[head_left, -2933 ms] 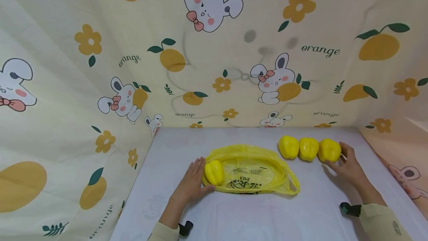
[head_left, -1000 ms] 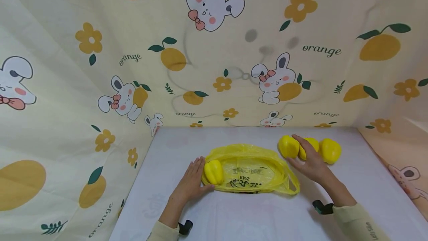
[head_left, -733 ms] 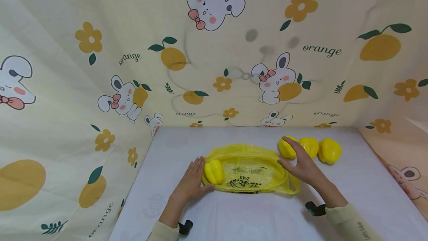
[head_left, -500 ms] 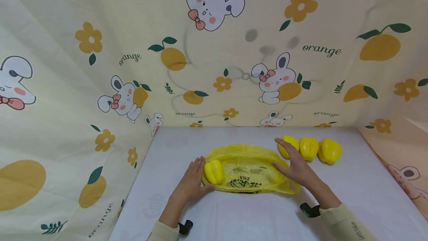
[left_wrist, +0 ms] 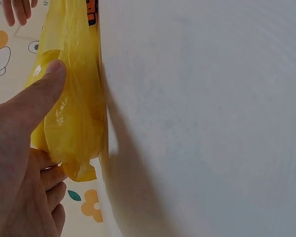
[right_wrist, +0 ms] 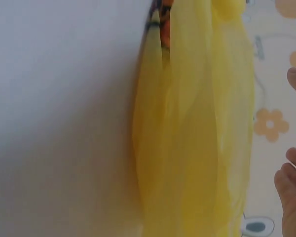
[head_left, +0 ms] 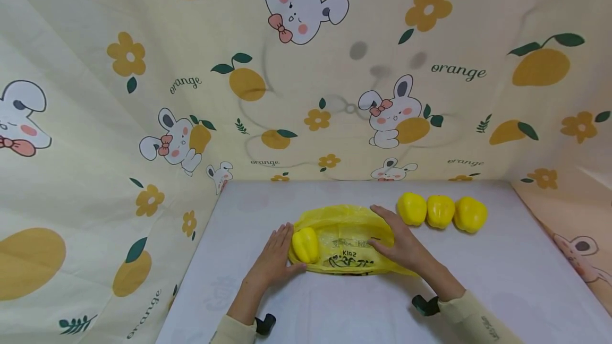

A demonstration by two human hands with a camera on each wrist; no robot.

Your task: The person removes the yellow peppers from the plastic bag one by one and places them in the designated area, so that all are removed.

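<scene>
The yellow bag (head_left: 344,214) lies on its side on the bench, its mouth spread toward the person and its long axis running left to right between the hands. Inside its left end sits 1 pepper (head_left: 306,246), close against the left hand (head_left: 273,262), whose fingers are straight along that end while the thumb lies at the near edge. The right hand (head_left: 404,243) is over the bag's right end, fingers spread and holding nothing, with a wide gap to the thumb; whether it touches the plastic cannot be told. From those fingers the bag stretches leftward, so the left hand is the nearer to the pepper within and the right hand the nearer to the 3 peppers (head_left: 440,212) outside. These stand side by side in a row beyond the right hand and to its right, the leftmost just past its knuckles. A pale sleeve (head_left: 234,332) covers the left forearm and a matching cuff (head_left: 478,317) the right. Behind the bench (head_left: 334,307) hangs a cream cloth (head_left: 287,60) printed with rabbits, flowers and oranges.
</scene>
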